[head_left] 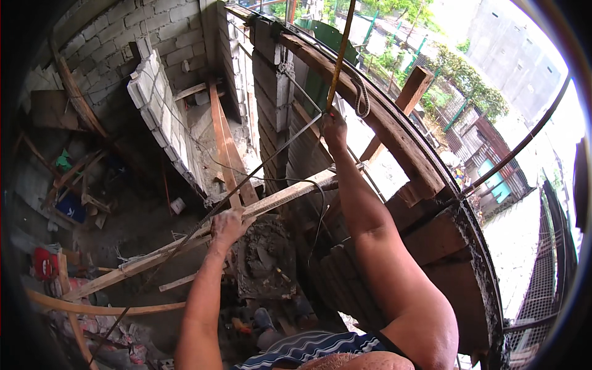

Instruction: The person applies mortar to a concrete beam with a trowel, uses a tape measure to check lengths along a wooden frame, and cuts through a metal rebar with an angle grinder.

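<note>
Fingers of your left hand (228,226) curl at the timber beam (288,195), grip unclear, while your right hand (335,131) wraps round the yellowish rod (339,61) beyond it, apparently positioning it, next move likely needing a steady hold.

A slanting rod (271,159) and a wooden beam (290,196) run between the left hand (228,227) and right hand (335,131); heavy timber (385,126) bars the right side, while open air lies left of the rod.
</note>
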The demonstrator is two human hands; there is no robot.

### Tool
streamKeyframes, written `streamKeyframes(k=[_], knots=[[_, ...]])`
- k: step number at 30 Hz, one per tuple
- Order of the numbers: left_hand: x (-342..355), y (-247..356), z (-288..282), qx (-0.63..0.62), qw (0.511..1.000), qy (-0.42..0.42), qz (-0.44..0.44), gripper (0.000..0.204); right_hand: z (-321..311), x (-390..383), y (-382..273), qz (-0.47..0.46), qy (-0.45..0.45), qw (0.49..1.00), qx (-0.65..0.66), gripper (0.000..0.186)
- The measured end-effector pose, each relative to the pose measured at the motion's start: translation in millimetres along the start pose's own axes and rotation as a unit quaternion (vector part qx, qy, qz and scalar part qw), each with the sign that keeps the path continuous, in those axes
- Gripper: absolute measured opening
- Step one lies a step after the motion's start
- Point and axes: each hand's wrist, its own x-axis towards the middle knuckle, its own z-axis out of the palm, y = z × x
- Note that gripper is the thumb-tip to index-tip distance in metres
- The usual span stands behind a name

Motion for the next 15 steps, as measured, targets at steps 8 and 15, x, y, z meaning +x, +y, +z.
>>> streamKeyframes(k=[8, 15], knots=[[-3, -2, 0, 0.013, 1.0, 0.006, -0.008, 0.046, -4, -9, -17, 0.026, -0.017, 0.999, 0.02, 0.037], [-5, -5, 0, 0.034, 0.999, 0.005, -0.01, 0.045, -2, -15, -21, 0.023, -0.027, 0.998, 0.047, 0.037]])
